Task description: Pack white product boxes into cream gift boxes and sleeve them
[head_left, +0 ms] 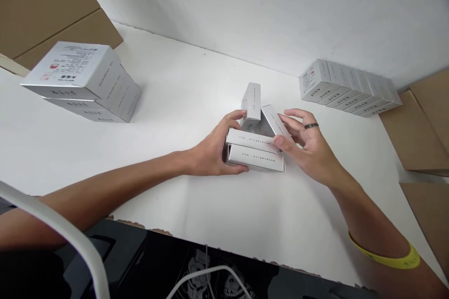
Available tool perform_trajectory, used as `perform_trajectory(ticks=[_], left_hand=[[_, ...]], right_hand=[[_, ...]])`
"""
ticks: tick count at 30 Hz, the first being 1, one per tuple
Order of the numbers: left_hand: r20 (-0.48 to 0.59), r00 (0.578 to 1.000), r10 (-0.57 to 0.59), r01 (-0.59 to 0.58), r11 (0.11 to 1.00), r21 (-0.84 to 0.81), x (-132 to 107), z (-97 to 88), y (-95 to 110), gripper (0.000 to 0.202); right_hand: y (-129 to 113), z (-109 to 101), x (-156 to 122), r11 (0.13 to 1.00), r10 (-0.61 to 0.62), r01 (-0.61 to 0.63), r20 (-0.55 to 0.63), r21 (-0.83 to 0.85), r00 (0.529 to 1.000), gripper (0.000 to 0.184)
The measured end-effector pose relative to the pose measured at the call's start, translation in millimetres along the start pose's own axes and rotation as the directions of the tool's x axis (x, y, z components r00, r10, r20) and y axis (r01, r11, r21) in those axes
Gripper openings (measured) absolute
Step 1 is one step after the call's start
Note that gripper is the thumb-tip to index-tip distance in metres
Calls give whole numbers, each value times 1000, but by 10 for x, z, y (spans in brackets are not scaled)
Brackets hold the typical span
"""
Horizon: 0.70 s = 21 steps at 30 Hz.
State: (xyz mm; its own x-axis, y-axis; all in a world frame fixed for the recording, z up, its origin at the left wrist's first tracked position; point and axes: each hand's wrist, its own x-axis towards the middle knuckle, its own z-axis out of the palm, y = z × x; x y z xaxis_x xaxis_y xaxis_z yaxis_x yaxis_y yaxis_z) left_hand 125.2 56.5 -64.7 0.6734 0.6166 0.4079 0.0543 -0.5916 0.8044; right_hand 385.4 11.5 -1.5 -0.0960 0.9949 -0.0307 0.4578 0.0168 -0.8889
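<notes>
Several small white boxes stand on edge together in the middle of the white table. My left hand (213, 148) grips the left ends of the two nearest ones, the front box (257, 157) and the box just behind it (251, 139). My right hand (306, 144) has its thumb and fingers around the right end of a slanted white box (275, 121), its thumb also close to the right end of the pair. Behind them an upright white box (251, 103) stands apart at an angle, near my left index finger. A dark ring shows on my right hand.
A stack of white printed boxes (84, 81) stands at the left. A row of similar boxes (347, 88) runs along the wall at the right. Cardboard cartons (52, 4) sit at both sides. The table's rough front edge (210, 245) crosses below, with white curved tubes in the foreground.
</notes>
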Motion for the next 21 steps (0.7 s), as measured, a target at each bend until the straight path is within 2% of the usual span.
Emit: perform_trajectory(ticks=[3, 7, 11, 13, 17, 19, 21], left_hand=[[-13, 999, 35, -35, 999, -4, -15, 14, -40, 88], [-18, 996, 88, -89, 996, -25, -33, 33, -70, 101], [-8, 995, 99, -99, 994, -36, -25, 28, -47, 115], [-10, 996, 89, -89, 994, -59, -15, 22, -17, 117], [-29, 999, 33, -36, 993, -112, -16, 30, 30, 105], [-73, 997, -18, 10, 995, -103, -26, 41, 33, 100], [-103, 993, -55, 46, 995, -88, -35, 46, 26, 97]], right_hand=[[14, -113, -33, 998, 64, -61, 132, -28, 989, 58], [-5, -223, -43, 983, 140, -110, 220, -144, 965, 56], [-1, -179, 55, 995, 19, 9, 290, -98, 957, 42], [31, -76, 112, 993, -78, 97, 256, -64, 964, 37], [102, 160, 152, 966, -257, 257, 31, -8, 966, 36], [123, 189, 188, 947, -321, 321, -36, -9, 946, 38], [136, 126, 299, 934, -357, 354, -74, -46, 931, 35]])
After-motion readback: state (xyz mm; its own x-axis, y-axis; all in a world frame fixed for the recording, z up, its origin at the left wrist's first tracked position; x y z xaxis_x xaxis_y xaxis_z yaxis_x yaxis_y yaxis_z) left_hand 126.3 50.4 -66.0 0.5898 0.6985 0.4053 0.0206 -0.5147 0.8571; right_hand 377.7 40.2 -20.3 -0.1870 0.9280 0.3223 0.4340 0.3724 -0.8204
